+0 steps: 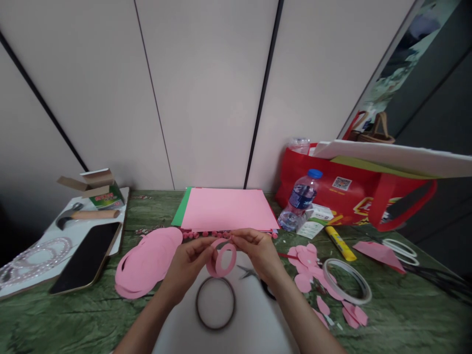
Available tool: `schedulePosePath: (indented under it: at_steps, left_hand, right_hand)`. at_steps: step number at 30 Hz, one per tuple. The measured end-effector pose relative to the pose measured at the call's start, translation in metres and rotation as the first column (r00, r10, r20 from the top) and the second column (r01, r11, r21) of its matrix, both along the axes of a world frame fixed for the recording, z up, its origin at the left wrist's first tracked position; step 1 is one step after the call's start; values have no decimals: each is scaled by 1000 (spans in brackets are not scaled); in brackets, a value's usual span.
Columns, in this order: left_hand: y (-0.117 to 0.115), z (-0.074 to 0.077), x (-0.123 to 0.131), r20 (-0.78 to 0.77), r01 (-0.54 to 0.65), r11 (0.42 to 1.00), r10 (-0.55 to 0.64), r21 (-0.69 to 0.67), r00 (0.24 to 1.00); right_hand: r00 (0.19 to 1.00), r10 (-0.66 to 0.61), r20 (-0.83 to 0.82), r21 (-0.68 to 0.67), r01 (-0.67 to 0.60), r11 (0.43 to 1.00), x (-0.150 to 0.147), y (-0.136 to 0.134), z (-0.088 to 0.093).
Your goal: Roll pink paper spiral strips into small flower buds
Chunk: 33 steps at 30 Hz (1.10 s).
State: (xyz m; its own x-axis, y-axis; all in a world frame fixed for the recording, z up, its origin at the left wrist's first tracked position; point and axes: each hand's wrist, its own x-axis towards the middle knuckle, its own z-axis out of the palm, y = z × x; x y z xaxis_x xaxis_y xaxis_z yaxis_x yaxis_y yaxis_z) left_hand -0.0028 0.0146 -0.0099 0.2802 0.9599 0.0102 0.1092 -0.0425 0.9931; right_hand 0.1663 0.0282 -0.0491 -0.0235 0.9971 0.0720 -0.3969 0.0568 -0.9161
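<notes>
Head view: just below the frame's center, curled pink paper (220, 271) hangs between left hand (187, 261) and right hand (258, 250), both pinching its upper edge.

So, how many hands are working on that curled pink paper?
2: the left hand pinches the curled pink paper from the left, the right hand at its upper right. No others show.
</notes>
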Motion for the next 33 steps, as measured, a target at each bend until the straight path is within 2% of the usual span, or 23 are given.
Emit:
schedulePosePath:
  at_steps: [5,13,21,33]
  left_hand:
    - [-1,2,1,15,31,1000,-31,-2,999]
    - [-2,4,2,-4,16,1000,-16,4,1000]
    - [-1,3,1,4,23,999,-23,26,1000]
    - [-2,2,2,61,41,999,-40,-14,997]
  right_hand:
    - [999,-13,33,-16,14,1000,-1,-2,2]
    - [996,-71,47,2,70,998,-1,0,2]
    - [1000,-20,-22,-12,20,1000,-1,1,0]
    - [999,-6,-38,-8,5,1000,0,-1,2]
